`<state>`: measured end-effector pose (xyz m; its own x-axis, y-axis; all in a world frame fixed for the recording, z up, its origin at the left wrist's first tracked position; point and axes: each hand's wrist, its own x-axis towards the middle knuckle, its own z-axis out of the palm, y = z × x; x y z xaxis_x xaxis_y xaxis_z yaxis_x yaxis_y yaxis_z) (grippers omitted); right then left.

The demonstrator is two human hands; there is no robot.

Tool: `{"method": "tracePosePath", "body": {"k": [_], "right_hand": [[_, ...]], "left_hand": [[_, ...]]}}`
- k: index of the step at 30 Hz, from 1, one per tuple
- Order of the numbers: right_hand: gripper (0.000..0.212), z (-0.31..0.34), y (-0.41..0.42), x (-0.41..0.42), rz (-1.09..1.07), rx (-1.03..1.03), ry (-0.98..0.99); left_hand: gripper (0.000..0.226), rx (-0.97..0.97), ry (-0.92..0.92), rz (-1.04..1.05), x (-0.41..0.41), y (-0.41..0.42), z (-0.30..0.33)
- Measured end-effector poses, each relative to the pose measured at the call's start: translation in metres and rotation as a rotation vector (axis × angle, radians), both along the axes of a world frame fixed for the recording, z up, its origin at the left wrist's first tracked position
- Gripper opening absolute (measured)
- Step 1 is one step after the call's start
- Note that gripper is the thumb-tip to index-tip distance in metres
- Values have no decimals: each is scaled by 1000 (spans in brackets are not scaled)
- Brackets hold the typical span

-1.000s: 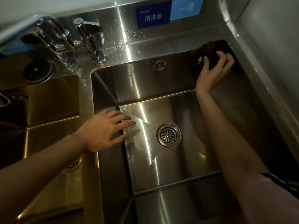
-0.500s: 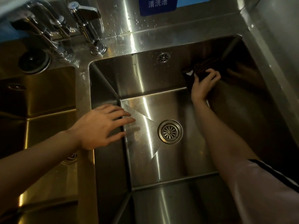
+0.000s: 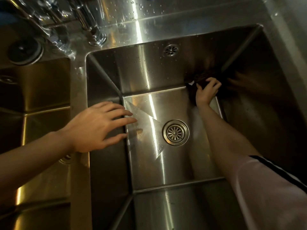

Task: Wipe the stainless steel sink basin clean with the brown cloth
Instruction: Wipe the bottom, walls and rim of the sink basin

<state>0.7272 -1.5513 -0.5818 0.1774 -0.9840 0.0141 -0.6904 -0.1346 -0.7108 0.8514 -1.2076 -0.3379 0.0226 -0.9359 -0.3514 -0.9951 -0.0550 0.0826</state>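
right hand (image 3: 206,92) deep in the stainless steel sink basin (image 3: 106,163), at two o'clock from the floor drain (image 3: 175,132), fingers (image 3: 214,83) curled round and gripping the brown cloth (image 3: 201,77). cloth bunched, dark, pressed against the far wall of the basin just beside the far right corner, low down where wall meets floor; a small pale tag or fold poking out at nine o'clock of the cloth. right forearm reaching in from five o'clock, pale sleeve (image 3: 269,193) with a dark stripe at the lower right edge.

left hand (image 3: 98,127) at nine o'clock from the drain, palm down, fingers straight and spread, grasping nothing, lying across the left rim of the basin with fingertips out over the basin floor; contact with the rim hard to tell for certain.

overflow grille (image 3: 171,50) on the far wall at twelve o'clock from the drain. water drops scattered on the ledge behind. tap fittings (image 3: 93,29) blurred at eleven o'clock. second basin (image 3: 41,100) at nine o'clock, with a round dark plug or cap (image 3: 25,48) on the ledge above it.
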Motion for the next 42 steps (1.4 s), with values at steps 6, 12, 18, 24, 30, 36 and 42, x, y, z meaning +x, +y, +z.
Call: {"method": "tracePosePath", "body": {"k": [6, 12, 18, 24, 30, 36, 42], "right_hand": [[32, 26, 16, 12, -48, -108, -183], [33, 90, 25, 17, -7, -258, -338], [32, 149, 22, 16, 47, -362, -447], [37, 151, 21, 19, 71, -370, -410], [37, 93, 36, 27, 63, -254, -266], [37, 39, 48, 30, 97, -71, -96], [38, 15, 47, 29, 158, 128, 21]], "left_hand": [[57, 26, 9, 30, 0, 0, 2], [60, 49, -2, 45, 1, 2, -1], [64, 30, -10, 38, 0, 2, -2], [59, -10, -23, 11, -1, 2, 1], [52, -57, -20, -20, 0, 2, 0], [51, -100, 1, -30, 2, 4, -4], [51, -123, 34, -22, 2, 3, -1]]}}
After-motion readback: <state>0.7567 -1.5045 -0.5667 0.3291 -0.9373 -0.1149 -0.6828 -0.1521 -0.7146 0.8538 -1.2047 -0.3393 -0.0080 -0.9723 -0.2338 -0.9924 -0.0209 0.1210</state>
